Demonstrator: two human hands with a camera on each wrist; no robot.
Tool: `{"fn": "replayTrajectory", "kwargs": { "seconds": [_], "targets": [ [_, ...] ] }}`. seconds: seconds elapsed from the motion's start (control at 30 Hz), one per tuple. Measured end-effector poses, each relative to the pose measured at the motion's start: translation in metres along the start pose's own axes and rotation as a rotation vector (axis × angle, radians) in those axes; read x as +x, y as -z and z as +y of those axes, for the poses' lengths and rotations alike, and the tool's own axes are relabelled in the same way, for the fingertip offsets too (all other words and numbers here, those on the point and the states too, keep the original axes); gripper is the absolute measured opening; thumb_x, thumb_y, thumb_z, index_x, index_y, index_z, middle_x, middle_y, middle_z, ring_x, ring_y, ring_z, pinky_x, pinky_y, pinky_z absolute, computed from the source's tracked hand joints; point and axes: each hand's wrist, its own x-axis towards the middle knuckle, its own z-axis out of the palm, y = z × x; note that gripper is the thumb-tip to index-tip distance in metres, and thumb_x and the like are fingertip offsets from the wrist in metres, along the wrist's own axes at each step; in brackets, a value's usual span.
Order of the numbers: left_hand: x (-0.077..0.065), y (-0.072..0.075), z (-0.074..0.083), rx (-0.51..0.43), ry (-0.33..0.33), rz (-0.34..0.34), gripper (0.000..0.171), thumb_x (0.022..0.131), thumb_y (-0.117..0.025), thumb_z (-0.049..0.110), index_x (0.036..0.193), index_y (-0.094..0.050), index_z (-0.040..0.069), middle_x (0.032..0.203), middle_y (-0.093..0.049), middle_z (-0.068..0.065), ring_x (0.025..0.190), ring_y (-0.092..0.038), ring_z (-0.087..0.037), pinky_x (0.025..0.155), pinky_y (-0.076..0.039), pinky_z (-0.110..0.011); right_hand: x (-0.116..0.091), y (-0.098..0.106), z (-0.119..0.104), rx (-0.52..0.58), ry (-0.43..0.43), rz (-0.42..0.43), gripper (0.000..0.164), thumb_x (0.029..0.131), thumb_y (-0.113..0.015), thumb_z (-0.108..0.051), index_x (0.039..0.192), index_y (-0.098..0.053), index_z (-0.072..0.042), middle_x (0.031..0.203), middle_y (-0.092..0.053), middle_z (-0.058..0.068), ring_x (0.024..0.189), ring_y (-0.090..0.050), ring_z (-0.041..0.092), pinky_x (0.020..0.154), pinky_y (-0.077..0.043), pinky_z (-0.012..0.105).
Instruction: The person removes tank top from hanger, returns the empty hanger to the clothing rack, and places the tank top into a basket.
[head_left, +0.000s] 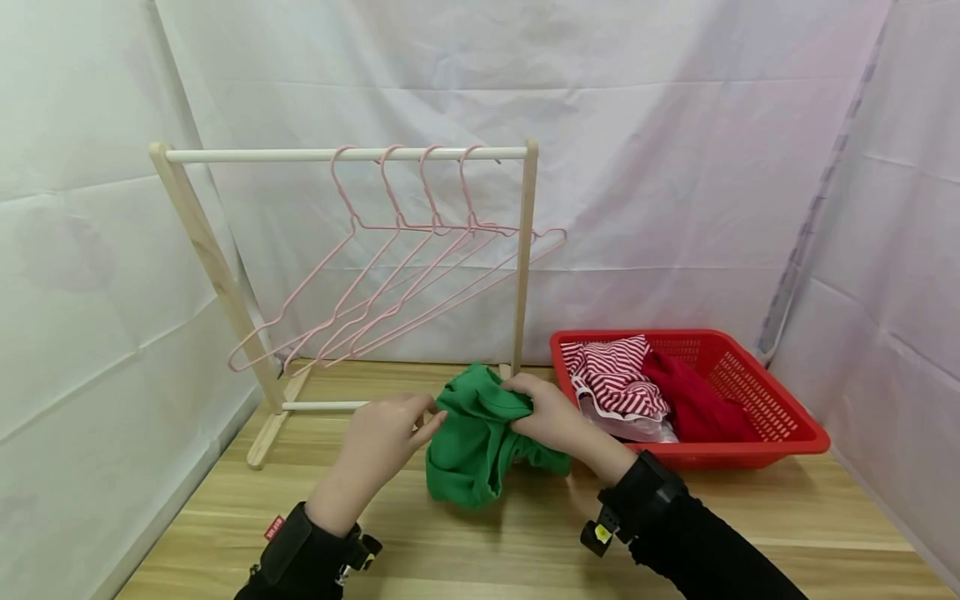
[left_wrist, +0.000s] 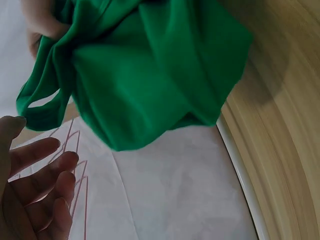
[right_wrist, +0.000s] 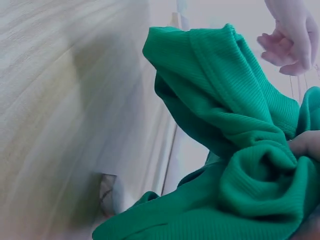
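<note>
A crumpled green ribbed garment [head_left: 468, 446] hangs in folds just above the wooden table. My right hand [head_left: 551, 417] grips its upper right side, with the fingertips partly hidden in the cloth. Beside the garment's left edge is my left hand [head_left: 382, 437], its fingers loosely bent and holding nothing. In the left wrist view, the left thumb tip lies close by a narrow loop of the green cloth [left_wrist: 135, 75]; whether they touch I cannot tell. The right wrist view shows the left hand [right_wrist: 290, 42] apart from the bunched fabric [right_wrist: 240, 115].
Behind the hands stands a wooden rack [head_left: 225, 275] with a white rail [head_left: 255, 156], on which several pink hangers [head_left: 360, 283] hang. A red plastic basket [head_left: 780, 417] at the right holds a red-and-white striped garment [head_left: 618, 379] and a dark red one [head_left: 697, 400]. White curtains [head_left: 675, 167] enclose the table [head_left: 480, 558].
</note>
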Motion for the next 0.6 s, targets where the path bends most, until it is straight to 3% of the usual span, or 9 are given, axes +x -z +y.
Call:
{"fn": "replayTrajectory", "kwargs": {
  "seconds": [0.23,0.6],
  "targets": [
    [0.006,-0.005,0.010,-0.027,-0.031,0.022,0.020,0.083,-0.062,0.036,0.074,-0.060,0.017,0.057,-0.049,0.011,0.046,-0.042,-0.002,0.038,-0.026,-0.016,-0.005,0.014,-0.005,0.049,-0.045,0.059,0.040,0.074,-0.065,-0.003,0.108,-0.057,-0.023,0.105,-0.054,-0.006,0.090,-0.051,0.014,0.072,-0.044,0.032],
    [0.020,-0.004,0.022,-0.048,-0.052,0.048,0.022,0.085,-0.058,0.036,0.076,-0.061,0.017,0.057,-0.052,0.010,0.044,-0.044,-0.002,0.036,-0.023,-0.016,-0.020,0.049,-0.009,0.143,-0.076,0.181,0.041,0.074,-0.065,0.000,0.112,-0.056,-0.014,0.102,-0.056,0.004,0.086,-0.051,0.021,0.070,-0.046,0.034]
  ]
}}
